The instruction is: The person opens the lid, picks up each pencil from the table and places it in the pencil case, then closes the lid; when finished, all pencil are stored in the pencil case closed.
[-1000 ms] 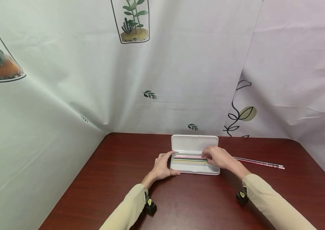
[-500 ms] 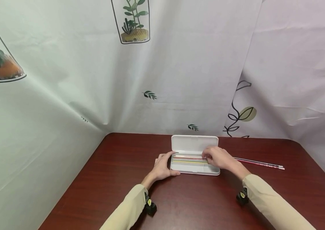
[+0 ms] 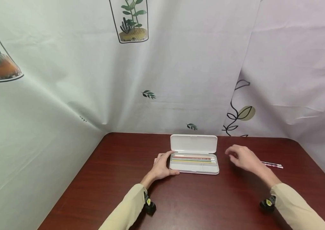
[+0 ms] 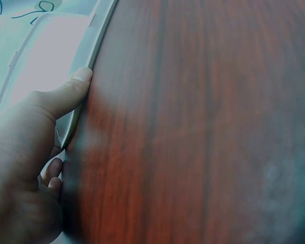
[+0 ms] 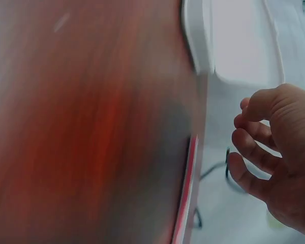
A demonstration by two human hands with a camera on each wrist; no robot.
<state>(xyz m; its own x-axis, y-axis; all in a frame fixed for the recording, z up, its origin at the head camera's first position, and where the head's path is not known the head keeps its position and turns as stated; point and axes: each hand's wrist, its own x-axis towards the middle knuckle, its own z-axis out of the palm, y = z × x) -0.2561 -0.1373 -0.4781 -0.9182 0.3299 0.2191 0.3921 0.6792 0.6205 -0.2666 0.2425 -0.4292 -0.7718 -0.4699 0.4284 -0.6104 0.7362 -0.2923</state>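
Note:
An open white pencil case [image 3: 188, 167] stands near the back of the table, its lid [image 3: 194, 143] raised. Several pencils [image 3: 194, 158] lie side by side in its rear compartment. My left hand [image 3: 160, 167] holds the left end of the case, thumb at the front edge and fingers toward the back. In the left wrist view the thumb [image 4: 73, 91] rests on the rim. My right hand [image 3: 244, 158] hovers right of the case with loosely curled fingers and nothing in them. Pencils on the table [image 3: 274, 164] extend from behind it; their near ends are hidden.
The dark red-brown table [image 3: 197, 201] stretches in front of the case and to both sides. A pale printed cloth [image 3: 179, 80] hangs right behind the table's back edge. Black wrist cameras [image 3: 150, 207] sit on both sleeves.
My right hand has left the pencils in the case and moved right, over toward the loose pencils on the table. My left hand stays on the case.

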